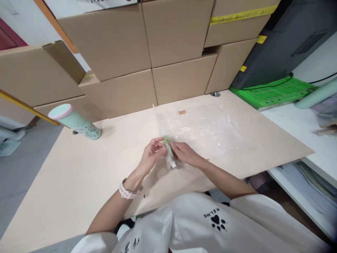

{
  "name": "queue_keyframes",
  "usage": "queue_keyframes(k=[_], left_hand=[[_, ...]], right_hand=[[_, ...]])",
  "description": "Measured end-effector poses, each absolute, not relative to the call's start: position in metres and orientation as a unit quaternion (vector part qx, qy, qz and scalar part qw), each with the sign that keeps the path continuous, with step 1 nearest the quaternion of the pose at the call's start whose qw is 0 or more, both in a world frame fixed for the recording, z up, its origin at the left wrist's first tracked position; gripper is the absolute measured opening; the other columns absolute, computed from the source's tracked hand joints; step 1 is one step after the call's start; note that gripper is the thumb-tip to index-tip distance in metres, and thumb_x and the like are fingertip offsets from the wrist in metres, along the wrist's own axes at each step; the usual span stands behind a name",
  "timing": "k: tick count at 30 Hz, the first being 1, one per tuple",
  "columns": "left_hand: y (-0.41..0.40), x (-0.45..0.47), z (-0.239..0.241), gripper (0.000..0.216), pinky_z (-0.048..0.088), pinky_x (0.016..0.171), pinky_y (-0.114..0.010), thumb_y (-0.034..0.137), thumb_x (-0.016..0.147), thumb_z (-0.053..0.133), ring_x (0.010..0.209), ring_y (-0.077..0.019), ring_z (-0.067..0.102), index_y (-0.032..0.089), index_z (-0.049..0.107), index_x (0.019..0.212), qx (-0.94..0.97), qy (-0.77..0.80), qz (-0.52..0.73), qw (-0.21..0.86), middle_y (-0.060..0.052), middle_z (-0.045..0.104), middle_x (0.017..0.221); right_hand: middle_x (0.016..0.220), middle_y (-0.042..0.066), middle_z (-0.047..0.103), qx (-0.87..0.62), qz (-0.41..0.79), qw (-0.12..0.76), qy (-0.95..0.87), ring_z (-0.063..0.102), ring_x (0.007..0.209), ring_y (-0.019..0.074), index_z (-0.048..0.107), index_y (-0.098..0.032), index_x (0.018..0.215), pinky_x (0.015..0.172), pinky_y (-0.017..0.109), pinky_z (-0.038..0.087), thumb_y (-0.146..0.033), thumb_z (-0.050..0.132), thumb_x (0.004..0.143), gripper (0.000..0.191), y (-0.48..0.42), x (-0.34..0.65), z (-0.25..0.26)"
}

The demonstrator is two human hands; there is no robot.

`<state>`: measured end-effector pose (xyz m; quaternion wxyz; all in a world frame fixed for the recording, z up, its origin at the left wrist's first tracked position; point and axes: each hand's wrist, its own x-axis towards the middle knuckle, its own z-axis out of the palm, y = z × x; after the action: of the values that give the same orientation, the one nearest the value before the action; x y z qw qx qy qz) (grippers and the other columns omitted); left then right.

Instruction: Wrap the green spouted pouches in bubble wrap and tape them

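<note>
Between both hands, above the near middle of the table, is a slim green item in clear, wrinkled plastic (169,149) with a white tip at its near end. I cannot make out exactly what the item is. My left hand (152,153) pinches it from the left, fingers curled and thumb against its side. From the right, my right hand (183,153) grips it, its fingertips partly hidden behind the item. A sheet of clear plastic wrap (202,123) lies flat just beyond my hands, with a small orange-brown label (182,112) on it.
A mint tumbler with a pink-rimmed lid (76,121) stands at the back left of the wooden table (105,175). Cardboard boxes (179,75) are stacked along the back edge. To the right are a green plastic crate (276,91), a dark grey case (295,45) and a white shelf (297,123).
</note>
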<state>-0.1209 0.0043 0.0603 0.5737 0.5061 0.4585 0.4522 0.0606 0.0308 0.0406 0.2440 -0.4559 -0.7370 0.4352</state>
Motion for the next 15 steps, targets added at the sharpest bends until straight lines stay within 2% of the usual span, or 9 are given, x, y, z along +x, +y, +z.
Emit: queue_keyframes(k=[3, 6, 9, 12, 15], left_hand=[[0.011, -0.095, 0.062, 0.034, 0.047, 0.073, -0.030, 0.037, 0.086, 0.063, 0.080, -0.0176, 0.057, 0.022, 0.066, 0.117, 0.663, 0.463, 0.359, 0.465, -0.003, 0.060, 0.085], [0.018, -0.074, 0.048, 0.034, 0.046, 0.071, -0.031, 0.026, 0.088, 0.055, 0.077, -0.0188, 0.055, 0.024, 0.066, 0.121, 0.754, 0.475, 0.269, 0.366, -0.003, 0.057, 0.082], [0.018, -0.056, 0.029, 0.036, 0.046, 0.072, -0.033, 0.016, 0.086, 0.053, 0.081, -0.0206, 0.054, 0.022, 0.066, 0.119, 0.795, 0.503, 0.217, 0.262, -0.005, 0.056, 0.084], [0.012, -0.043, 0.018, 0.030, 0.046, 0.077, -0.036, 0.013, 0.089, 0.049, 0.091, -0.0243, 0.055, 0.019, 0.068, 0.111, 0.825, 0.508, 0.185, 0.166, -0.009, 0.058, 0.092], [0.006, -0.043, 0.018, 0.027, 0.048, 0.081, -0.040, 0.014, 0.092, 0.045, 0.095, -0.0263, 0.056, 0.019, 0.069, 0.104, 0.836, 0.486, 0.187, 0.171, -0.010, 0.060, 0.095]], right_hand=[[0.057, 0.001, 0.064, -0.471, 0.511, 0.226, -0.683, 0.060, 0.054, 0.0153, 0.065, -0.019, 0.071, 0.055, 0.026, 0.045, -0.034, 0.032, 0.098, 0.045, 0.039, 0.081, 0.041], [0.058, 0.000, 0.064, -0.499, 0.410, 0.198, -0.738, 0.059, 0.056, 0.0149, 0.069, -0.019, 0.074, 0.057, 0.026, 0.042, -0.019, 0.043, 0.087, 0.029, 0.047, 0.103, 0.037], [0.070, 0.000, 0.070, -0.522, 0.325, 0.197, -0.764, 0.062, 0.066, 0.0162, 0.073, -0.022, 0.081, 0.063, 0.026, 0.042, -0.015, 0.048, 0.082, 0.026, 0.052, 0.118, 0.034], [0.086, 0.002, 0.074, -0.548, 0.304, 0.266, -0.732, 0.065, 0.077, 0.0180, 0.073, -0.022, 0.088, 0.071, 0.029, 0.045, -0.018, 0.049, 0.085, 0.024, 0.053, 0.121, 0.034], [0.095, 0.003, 0.073, -0.489, 0.340, 0.307, -0.743, 0.066, 0.086, 0.0180, 0.071, -0.022, 0.092, 0.076, 0.028, 0.047, -0.021, 0.049, 0.089, 0.023, 0.051, 0.116, 0.035]])
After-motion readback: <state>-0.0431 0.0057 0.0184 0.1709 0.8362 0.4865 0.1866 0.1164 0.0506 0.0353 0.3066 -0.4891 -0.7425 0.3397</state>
